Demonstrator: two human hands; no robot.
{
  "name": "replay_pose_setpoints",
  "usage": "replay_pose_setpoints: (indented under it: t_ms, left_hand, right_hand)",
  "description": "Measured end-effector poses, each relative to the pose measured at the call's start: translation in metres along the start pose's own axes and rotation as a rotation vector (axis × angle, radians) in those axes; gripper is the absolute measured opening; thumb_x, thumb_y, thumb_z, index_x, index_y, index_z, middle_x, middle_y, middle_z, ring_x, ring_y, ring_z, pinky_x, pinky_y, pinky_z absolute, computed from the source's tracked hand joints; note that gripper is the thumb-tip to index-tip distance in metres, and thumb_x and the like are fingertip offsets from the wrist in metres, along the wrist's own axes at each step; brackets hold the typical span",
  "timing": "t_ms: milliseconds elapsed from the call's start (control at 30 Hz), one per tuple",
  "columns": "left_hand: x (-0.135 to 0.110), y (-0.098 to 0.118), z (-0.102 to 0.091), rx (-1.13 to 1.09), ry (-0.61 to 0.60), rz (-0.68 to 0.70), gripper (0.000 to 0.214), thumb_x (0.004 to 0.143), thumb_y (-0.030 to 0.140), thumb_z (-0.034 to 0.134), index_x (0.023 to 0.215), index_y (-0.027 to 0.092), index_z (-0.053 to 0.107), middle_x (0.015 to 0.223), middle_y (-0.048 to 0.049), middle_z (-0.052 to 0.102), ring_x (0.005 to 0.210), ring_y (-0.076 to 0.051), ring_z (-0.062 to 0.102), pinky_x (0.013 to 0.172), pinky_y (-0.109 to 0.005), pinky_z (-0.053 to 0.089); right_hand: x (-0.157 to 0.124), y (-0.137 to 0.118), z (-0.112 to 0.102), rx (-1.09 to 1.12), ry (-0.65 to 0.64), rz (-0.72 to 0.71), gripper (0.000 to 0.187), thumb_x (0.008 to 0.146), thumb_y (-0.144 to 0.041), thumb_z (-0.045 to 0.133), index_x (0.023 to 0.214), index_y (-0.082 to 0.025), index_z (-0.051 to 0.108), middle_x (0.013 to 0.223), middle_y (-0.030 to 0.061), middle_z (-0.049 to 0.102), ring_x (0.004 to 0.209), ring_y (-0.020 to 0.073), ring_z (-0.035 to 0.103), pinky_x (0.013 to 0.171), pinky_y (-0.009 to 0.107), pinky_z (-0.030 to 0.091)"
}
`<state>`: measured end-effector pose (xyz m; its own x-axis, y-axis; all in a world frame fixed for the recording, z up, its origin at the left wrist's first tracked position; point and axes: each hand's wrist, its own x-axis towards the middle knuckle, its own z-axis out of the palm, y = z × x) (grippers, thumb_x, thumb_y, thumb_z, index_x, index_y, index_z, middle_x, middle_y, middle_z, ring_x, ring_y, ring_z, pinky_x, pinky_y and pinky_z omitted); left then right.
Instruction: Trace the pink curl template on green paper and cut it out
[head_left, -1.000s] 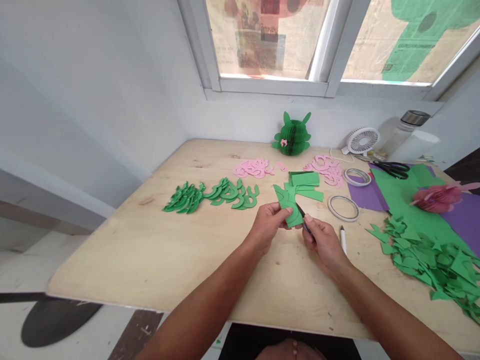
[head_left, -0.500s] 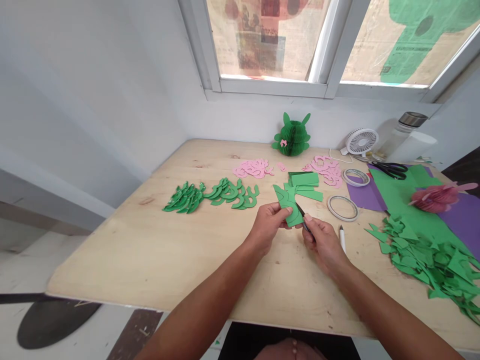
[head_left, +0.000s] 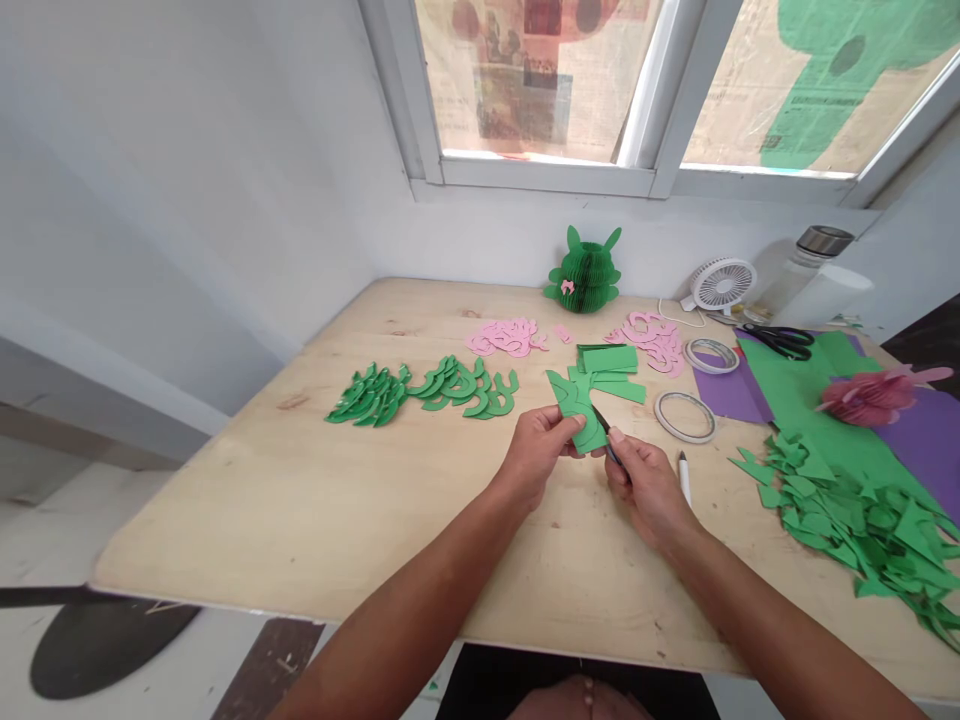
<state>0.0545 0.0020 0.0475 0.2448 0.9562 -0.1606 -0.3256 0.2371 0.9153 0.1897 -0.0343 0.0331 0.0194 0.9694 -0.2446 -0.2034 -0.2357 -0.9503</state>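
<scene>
The pale wooden tabletop (head_left: 300,520) carries everything. At its right side a large green sheet (head_left: 799,405) lies partly under a heap of green scraps (head_left: 847,515). A ridged green paper figure (head_left: 589,280) stands upright near the wall. Two groups of curved green pieces sit to the left. The left grip (head_left: 532,455) pinches a marked green paper (head_left: 592,432) above the tabletop, in front of some green strips (head_left: 611,360). The right grip (head_left: 649,485) grasps scissors (head_left: 602,420), their dark blade against that paper's right edge. Beside it lies a white marker (head_left: 685,480).
</scene>
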Motion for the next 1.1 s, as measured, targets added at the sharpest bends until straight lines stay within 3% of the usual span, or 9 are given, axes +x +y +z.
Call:
replay_pose_setpoints:
  t_ms: [1100]
  left_hand:
    - [-0.0044, -0.0013, 0.0092, -0.111, 0.044, -0.011, 0.024, 0.063, 0.034, 0.071, 0.07, 0.012, 0.066, 0.064, -0.0027, 0.062, 0.057, -0.013, 0.055, 0.067, -0.03, 0.049]
  right_hand:
    - [-0.0017, -0.0013, 0.0032, 0.027, 0.004, -0.022, 0.041, 0.074, -0.055, 0.062, 0.062, -0.018, 0.051, 0.045, -0.0083, 0.031, 0.041, 0.0061, 0.018, 0.041, 0.023, 0.012]
